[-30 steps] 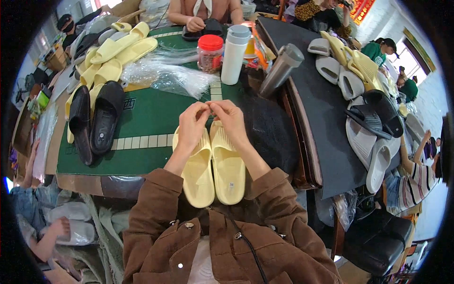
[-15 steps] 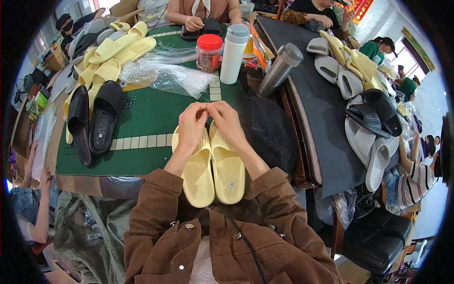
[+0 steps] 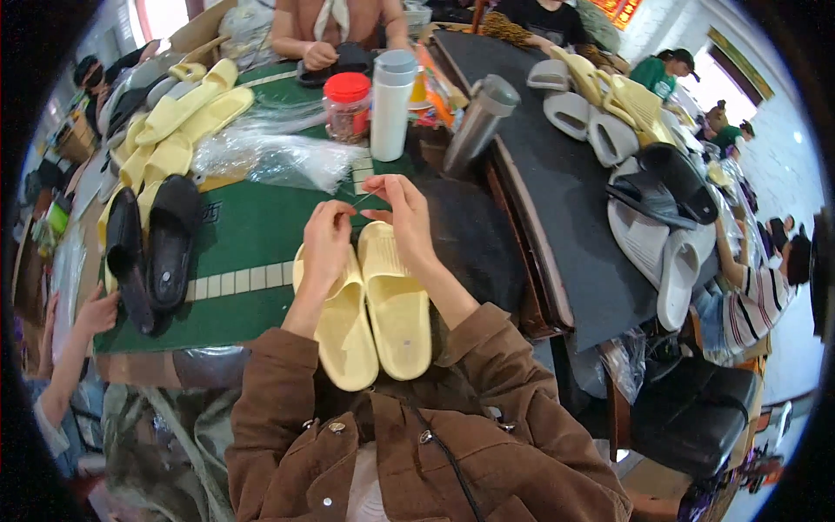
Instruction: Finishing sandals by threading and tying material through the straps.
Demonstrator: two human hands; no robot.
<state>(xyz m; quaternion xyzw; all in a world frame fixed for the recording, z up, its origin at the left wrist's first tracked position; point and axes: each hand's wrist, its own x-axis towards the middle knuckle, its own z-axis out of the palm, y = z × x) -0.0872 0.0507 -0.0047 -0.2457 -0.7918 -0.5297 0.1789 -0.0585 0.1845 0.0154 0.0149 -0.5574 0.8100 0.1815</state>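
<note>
A pair of pale yellow slippers [image 3: 406, 335] lies side by side in front of me, toes pointing away. Over the toe of the left slipper, my left hand [image 3: 326, 244] is closed in a pinch. My right hand [image 3: 402, 213] is a little higher, above the right slipper's toe, with thumb and forefinger pinched. A thin clear plastic strand [image 3: 365, 197] runs between the fingertips of both hands. Just beyond them lies a bundle of similar clear plastic strands [image 3: 287, 157] on the green table mat [image 3: 248, 226].
Black slippers [image 3: 172, 244] and a pile of yellow slippers [image 3: 196, 113] are at left. Behind my hands stand a red-lidded jar [image 3: 348, 109], a white bottle [image 3: 393, 109] and a steel flask [image 3: 481, 126]. Grey slippers [image 3: 683, 270] lie on the dark right-hand table. Co-workers sit around.
My hands, earlier together at the fingertips, have moved apart, and the strand now shows between them. The whole view has shifted slightly. At left, another person's hand has come beside the black slippers.
</note>
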